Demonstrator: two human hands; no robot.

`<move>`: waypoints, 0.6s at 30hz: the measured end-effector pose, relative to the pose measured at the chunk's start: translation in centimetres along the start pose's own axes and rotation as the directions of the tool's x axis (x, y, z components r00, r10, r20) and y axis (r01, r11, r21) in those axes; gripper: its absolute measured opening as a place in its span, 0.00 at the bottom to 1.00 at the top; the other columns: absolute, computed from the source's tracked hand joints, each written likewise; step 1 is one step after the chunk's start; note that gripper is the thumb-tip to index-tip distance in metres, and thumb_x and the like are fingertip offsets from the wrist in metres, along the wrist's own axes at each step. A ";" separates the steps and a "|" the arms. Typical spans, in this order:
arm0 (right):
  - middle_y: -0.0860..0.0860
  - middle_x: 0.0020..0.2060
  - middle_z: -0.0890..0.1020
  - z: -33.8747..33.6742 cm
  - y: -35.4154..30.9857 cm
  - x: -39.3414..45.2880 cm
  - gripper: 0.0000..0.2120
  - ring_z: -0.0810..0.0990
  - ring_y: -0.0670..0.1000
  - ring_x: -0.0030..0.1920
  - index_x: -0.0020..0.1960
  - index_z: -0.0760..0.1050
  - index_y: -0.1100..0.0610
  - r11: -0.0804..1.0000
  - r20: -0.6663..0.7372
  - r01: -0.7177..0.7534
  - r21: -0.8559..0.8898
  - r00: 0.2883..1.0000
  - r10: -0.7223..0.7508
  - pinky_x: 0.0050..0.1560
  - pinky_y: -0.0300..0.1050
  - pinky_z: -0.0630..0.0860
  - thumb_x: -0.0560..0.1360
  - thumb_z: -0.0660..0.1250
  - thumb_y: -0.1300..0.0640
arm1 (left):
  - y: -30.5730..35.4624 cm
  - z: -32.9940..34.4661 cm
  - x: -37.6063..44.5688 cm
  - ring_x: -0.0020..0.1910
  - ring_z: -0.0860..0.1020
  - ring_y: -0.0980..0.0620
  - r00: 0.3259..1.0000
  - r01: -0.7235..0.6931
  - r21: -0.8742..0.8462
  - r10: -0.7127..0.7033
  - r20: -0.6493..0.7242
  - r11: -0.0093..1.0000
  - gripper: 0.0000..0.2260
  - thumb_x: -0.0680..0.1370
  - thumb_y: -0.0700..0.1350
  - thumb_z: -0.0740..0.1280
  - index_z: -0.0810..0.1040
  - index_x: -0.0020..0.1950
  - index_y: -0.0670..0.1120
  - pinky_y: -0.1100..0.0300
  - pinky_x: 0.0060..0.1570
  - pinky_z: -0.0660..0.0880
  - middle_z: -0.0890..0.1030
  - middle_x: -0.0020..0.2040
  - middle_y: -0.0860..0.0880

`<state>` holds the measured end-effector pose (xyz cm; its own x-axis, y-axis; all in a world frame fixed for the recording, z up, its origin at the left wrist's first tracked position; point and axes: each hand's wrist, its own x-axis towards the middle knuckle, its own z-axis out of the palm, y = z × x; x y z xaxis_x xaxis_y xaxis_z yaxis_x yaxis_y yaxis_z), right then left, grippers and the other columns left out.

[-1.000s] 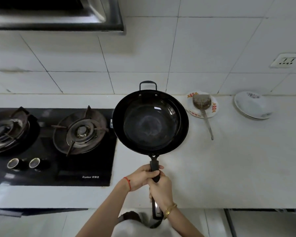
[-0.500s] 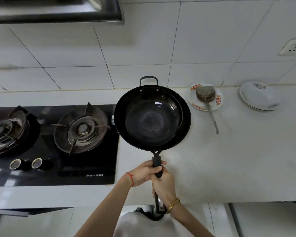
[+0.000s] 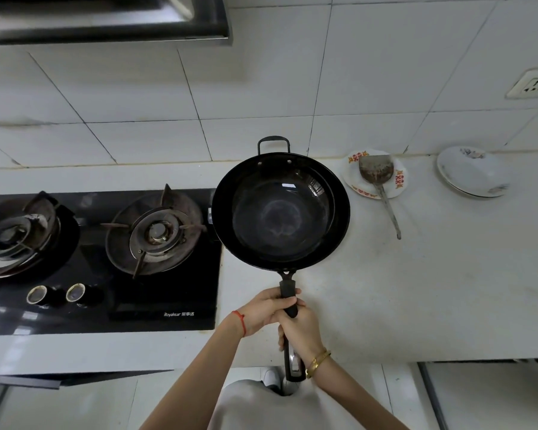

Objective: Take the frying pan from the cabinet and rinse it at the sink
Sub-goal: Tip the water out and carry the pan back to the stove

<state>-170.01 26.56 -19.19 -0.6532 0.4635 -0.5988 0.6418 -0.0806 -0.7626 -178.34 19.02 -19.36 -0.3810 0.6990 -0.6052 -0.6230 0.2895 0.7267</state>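
A black frying pan [image 3: 280, 212] with a long handle and a small loop handle on its far rim is held level over the white countertop [image 3: 416, 274], just right of the stove. Both hands grip its long handle. My left hand [image 3: 263, 308], with a red string at the wrist, wraps the handle close to the pan. My right hand [image 3: 302, 330], with a gold bangle, holds the handle just behind it. The pan looks empty. No sink or cabinet interior is in view.
A black two-burner gas stove [image 3: 106, 259] fills the left of the counter, under a range hood [image 3: 106, 20]. A patterned plate [image 3: 398, 178] carrying a metal spatula [image 3: 376, 175] and a white dish [image 3: 472, 172] sit at the back right. A wall socket [image 3: 534, 85] is on the tiles.
The pan has stayed in both hands at about the same height. The view has tilted and shifted slightly, with the countertop objects sliding a little in frame.
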 end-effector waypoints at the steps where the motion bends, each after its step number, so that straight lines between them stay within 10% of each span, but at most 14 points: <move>1: 0.55 0.22 0.75 -0.2 0.1 0.0 0.10 0.74 0.54 0.19 0.36 0.75 0.63 1.000 0.021 -0.003 0.023 1.000 0.002 0.22 0.44 0.74 0.75 0.62 0.61 | -0.2 0.1 -0.1 0.48 0.82 0.54 0.999 -0.023 0.020 0.023 -0.032 1.000 0.16 0.80 0.42 0.64 0.72 0.67 0.41 0.62 0.49 0.79 0.82 0.58 0.44; 7: 0.54 0.25 0.77 -1.3 0.4 -0.2 0.08 0.78 0.54 0.25 0.45 0.76 0.60 0.999 0.149 0.027 0.044 0.988 -0.034 0.30 0.47 0.78 0.77 0.61 0.56 | -2.5 1.4 -0.5 0.23 0.72 0.49 0.953 -0.126 0.077 0.142 -0.268 0.989 0.14 0.79 0.46 0.65 0.75 0.61 0.39 0.55 0.34 0.77 0.85 0.47 0.43; 13: 0.54 0.39 0.84 -2.8 1.9 -0.4 0.14 0.84 0.54 0.41 0.54 0.73 0.57 0.995 0.115 0.067 -0.077 0.992 -0.058 0.46 0.52 0.80 0.73 0.66 0.49 | -4.2 2.4 -1.4 0.50 0.83 0.49 0.868 -0.189 0.165 0.243 -0.433 0.968 0.13 0.79 0.42 0.64 0.75 0.64 0.47 0.53 0.55 0.80 0.84 0.51 0.42; 18: 0.49 0.48 0.80 -3.9 2.4 -1.6 0.15 0.80 0.47 0.46 0.64 0.68 0.50 0.965 0.045 0.239 -0.109 0.971 -0.236 0.39 0.28 0.72 0.79 0.60 0.62 | -4.8 2.7 -2.4 0.51 0.84 0.51 0.830 -0.210 0.277 0.321 -0.457 0.938 0.17 0.78 0.40 0.65 0.74 0.66 0.49 0.50 0.56 0.79 0.84 0.55 0.48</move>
<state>-165.82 29.07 -19.11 -0.8036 0.4291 -0.4125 0.5065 0.1291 -0.8525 -172.56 17.74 -20.53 -0.8278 0.3744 -0.4177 -0.3148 0.3064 0.8984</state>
